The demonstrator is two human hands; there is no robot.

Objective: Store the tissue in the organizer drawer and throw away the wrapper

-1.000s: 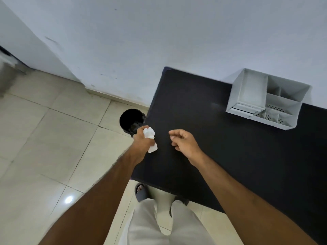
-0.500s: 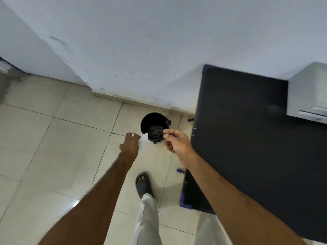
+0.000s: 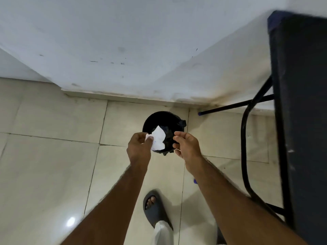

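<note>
A: Nearest the camera, what is showing?

B: 1 foot in a dark grey slide sandal [image 3: 155, 210] is standing on the pale floor tiles [image 3: 49, 165], with a white trouser leg [image 3: 161, 232] below it. 2 bare forearms are reaching forward from the bottom edge.

A: Left hand?

B: The left hand [image 3: 138, 150] is pinching a crumpled white wrapper [image 3: 158, 140] between thumb and fingers, and the remaining fingers are curling in. The wrapper is hanging over the mouth of the bin.

A: Right hand?

B: The right hand [image 3: 186, 147] is hovering just beside the wrapper, fingers loosely curled, half open and holding nothing. It is not touching the paper.

A: Beyond the hands?

B: A small round black trash bin [image 3: 163, 121] with a black liner is sitting on the floor near the white wall [image 3: 141, 50]. To the right, the black table [image 3: 304, 103] is cutting into view, its black metal legs [image 3: 245, 138] showing beneath.
</note>
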